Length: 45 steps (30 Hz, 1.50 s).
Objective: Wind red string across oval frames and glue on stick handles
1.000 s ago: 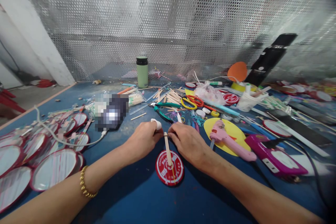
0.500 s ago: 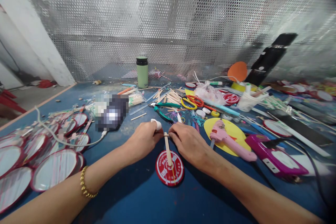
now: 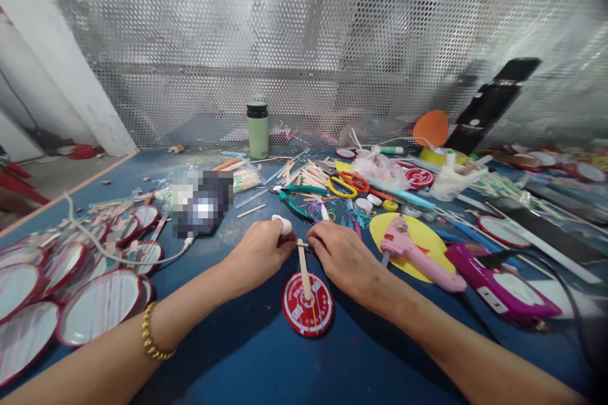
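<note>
A red round tin lid (image 3: 294, 319) with white printing lies on the table in front of me. A flat wooden craft stick (image 3: 304, 275) runs from its middle to between my hands, with a short wooden crosspiece (image 3: 303, 244) over its far end. My left hand (image 3: 261, 253), with a white wrap (image 3: 284, 224) on one finger, pinches the crosspiece's left end. My right hand (image 3: 344, 259) is closed, its fingertips at the crosspiece's right end; their exact contact is partly hidden. Just beyond the hands lie green-handled pliers (image 3: 297, 205).
Red-rimmed discs with sticks (image 3: 99, 307) crowd the left side, near a blurred phone (image 3: 204, 205) on a white cable. A pink glue gun (image 3: 418, 256) rests on a yellow disc at right, beside a purple device (image 3: 498, 285). Loose craft sticks (image 3: 316, 174), scissors (image 3: 342, 188) and a green bottle (image 3: 258, 133) stand farther back.
My right hand has shifted slightly right, so its fingertips sit a little farther from the craft stick. The left hand and the lid are almost unmoved.
</note>
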### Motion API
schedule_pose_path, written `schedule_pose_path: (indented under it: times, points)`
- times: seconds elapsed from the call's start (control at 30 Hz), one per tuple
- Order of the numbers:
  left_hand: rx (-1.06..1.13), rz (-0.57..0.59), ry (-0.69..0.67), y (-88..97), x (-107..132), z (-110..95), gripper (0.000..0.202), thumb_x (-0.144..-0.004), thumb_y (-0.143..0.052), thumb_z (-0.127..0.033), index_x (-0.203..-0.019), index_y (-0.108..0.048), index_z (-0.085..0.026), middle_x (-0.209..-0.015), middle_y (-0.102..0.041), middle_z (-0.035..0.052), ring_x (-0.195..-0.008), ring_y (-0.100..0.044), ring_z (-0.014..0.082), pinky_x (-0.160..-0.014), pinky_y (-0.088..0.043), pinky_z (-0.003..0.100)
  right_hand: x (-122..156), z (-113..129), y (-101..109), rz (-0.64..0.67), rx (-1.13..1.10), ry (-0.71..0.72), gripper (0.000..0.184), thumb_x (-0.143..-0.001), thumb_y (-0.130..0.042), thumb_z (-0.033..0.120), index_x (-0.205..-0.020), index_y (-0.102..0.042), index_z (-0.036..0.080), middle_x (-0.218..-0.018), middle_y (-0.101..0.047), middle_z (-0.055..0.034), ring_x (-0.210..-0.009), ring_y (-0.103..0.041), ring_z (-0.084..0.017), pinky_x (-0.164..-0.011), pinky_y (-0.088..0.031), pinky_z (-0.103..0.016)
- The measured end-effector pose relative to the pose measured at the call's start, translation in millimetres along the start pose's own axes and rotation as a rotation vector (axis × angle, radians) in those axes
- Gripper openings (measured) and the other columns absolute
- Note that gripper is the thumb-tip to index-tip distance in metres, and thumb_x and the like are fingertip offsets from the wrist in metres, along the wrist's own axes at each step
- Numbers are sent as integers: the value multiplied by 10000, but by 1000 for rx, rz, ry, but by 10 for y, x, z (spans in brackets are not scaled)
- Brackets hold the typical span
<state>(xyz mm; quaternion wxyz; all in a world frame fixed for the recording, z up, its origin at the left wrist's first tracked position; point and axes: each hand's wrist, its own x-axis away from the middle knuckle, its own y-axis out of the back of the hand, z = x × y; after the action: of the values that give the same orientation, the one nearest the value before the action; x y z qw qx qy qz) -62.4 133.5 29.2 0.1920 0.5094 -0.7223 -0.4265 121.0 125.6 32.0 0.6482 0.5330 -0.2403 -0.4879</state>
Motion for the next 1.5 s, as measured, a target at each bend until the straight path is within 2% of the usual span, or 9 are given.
schedule_pose_path:
  times: [0.13,0.23,0.43,0.6,1.5]
  points:
    - [10,-8,34,22,3,-2,237,-781,-463,-55,-822,-657,-185,-727,-658,18,-645,-566,136,-599,-361,248,-3,10,14,-8,-10,10,221,-972,-453,129,-884,-655,127,-885,-684,-97,-856,-635,-196,-808,-443,-311]
    - [33,-2,47,38,3,-1,259,-770,-458,-46,-850,-661,-184,-750,-667,23,-661,-578,137,-609,-373,245,8,17,32,2,-11,18,218,-972,-455,132,-884,-654,123,-884,-678,-93,-843,-627,-192,-798,-445,-316]
    - [34,1,19,36,15,14,158,-793,-526,-110,-844,-655,-186,-721,-652,9,-636,-550,130,-580,-347,241,16,28,65,25,-16,15,123,-940,-563,188,-877,-658,139,-892,-669,-74,-823,-617,-183,-775,-443,-311]
    - [31,8,8,24,16,13,85,-840,-561,-179,-839,-645,-185,-699,-635,2,-616,-524,125,-568,-328,238,-3,10,54,53,12,23,108,-936,-574,169,-861,-646,140,-886,-669,-66,-809,-613,-179,-764,-439,-303]
    - [8,-11,-16,7,6,4,86,-837,-574,-144,-786,-635,-177,-644,-583,-21,-576,-467,105,-557,-280,236,-15,3,46,44,6,36,90,-922,-586,134,-841,-621,152,-870,-668,-56,-792,-615,-172,-742,-440,-296]
